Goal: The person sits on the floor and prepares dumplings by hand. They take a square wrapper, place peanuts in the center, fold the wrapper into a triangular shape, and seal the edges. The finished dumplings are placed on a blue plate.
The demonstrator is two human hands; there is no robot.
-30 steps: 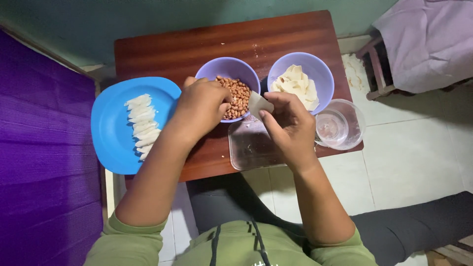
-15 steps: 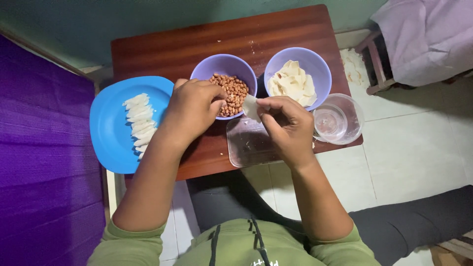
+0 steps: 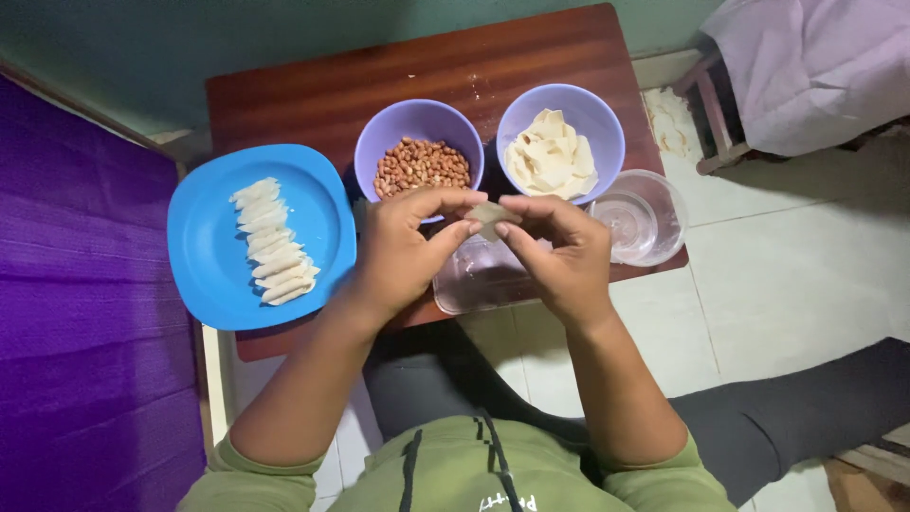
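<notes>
Both hands meet over the near edge of a small wooden table (image 3: 313, 90). My left hand (image 3: 408, 248) and my right hand (image 3: 559, 254) pinch a small pale wrapper piece (image 3: 490, 218) between their fingertips. Just beyond the hands stands a purple bowl of peanuts (image 3: 420, 163). To its right, a second purple bowl (image 3: 561, 142) holds a pile of pale wrapper squares. A blue plate (image 3: 261, 235) at the left carries a row of several rolled pale sticks.
A clear empty round bowl (image 3: 637, 216) sits at the table's right edge. A clear rectangular container (image 3: 479, 282) lies under my hands. A purple cloth (image 3: 85, 313) covers the left side. A wooden stool with pale fabric (image 3: 806, 66) stands at the upper right.
My left hand has come back from the peanut bowl toward me and joined the right hand on the wrapper piece. Both hands have dropped nearer the table's front edge.
</notes>
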